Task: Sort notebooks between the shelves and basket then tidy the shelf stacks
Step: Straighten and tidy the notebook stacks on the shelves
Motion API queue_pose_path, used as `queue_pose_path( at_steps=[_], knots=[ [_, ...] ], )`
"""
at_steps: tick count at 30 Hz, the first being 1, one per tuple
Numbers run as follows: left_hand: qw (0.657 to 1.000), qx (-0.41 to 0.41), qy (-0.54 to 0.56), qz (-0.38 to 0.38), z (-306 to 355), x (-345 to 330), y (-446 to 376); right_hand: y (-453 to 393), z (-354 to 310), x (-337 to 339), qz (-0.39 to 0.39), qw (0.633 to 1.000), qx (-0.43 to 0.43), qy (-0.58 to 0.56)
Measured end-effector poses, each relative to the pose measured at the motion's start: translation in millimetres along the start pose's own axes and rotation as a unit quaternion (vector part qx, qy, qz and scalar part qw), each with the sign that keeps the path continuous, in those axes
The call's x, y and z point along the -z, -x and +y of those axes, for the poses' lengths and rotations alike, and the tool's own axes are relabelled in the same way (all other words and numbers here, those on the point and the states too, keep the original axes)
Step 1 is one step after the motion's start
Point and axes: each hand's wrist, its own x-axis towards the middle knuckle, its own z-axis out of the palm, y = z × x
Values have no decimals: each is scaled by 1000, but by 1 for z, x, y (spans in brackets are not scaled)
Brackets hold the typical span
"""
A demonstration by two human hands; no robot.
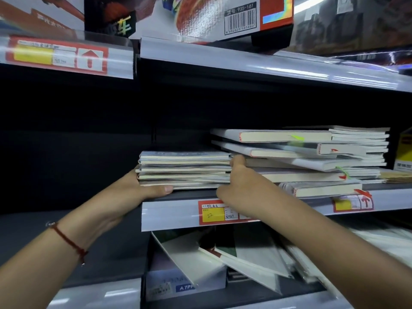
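A low stack of thin pale notebooks lies on the middle shelf. My left hand presses against the stack's left side, thumb lying along the shelf under its front edge. My right hand holds the stack's right end, thumb up against its side. Right of it a taller, uneven pile of thicker notebooks leans in several directions, some with red and green tabs. No basket is in view.
Boxed toys sit on the top shelf above. Price labels are on the shelf rail. On the shelf below, several notebooks lie tilted and loose. A yellow box stands at far right. The shelf bay at left is dark.
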Motion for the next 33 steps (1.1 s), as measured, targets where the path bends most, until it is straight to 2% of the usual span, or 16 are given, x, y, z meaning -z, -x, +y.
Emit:
queue_pose_path(
  at_steps=[8,10,13,19,27,33],
  knots=[
    [994,-26,-108,8,7,5,4,-2,8,-1,46,996,30,-74],
    [995,-21,-99,0,5,6,2,-4,8,-5,67,994,46,-68],
    [999,-4,-53,-2,2,1,1,-7,6,-15,112,992,56,1],
    [998,-16,20,57,3,-5,3,-13,10,-22,184,978,66,69],
    [988,-81,39,123,-3,3,19,-12,21,-32,217,972,86,-8],
    [972,-85,55,211,-1,-2,28,-11,25,-36,225,968,107,-17]
  ],
)
